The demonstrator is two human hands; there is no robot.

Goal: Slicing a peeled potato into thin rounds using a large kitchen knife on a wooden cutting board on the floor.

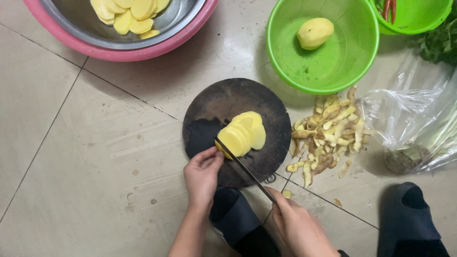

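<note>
Two hands work over the round dark chopping board (pixel 223 102). Left hand (pixel 202 173) has its fingertips pinched on the potato end beside the fanned potato slices (pixel 243 134); curling them back from the blade seems wise. Right hand (pixel 297 226) is wrapped around the knife (pixel 247 172); even, straight strokes should keep slices uniform.

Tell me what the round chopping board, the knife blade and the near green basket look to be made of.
Chopping board: likely wood, dark, worn and matt, with a stained wet patch. Knife blade: looks like metal, thin and grey with a dull sheen; the right hand grips its handle while the left hand steadies the sliced potato. Green basket: probably plastic, glossy bright green with a fine perforated wall.
</note>
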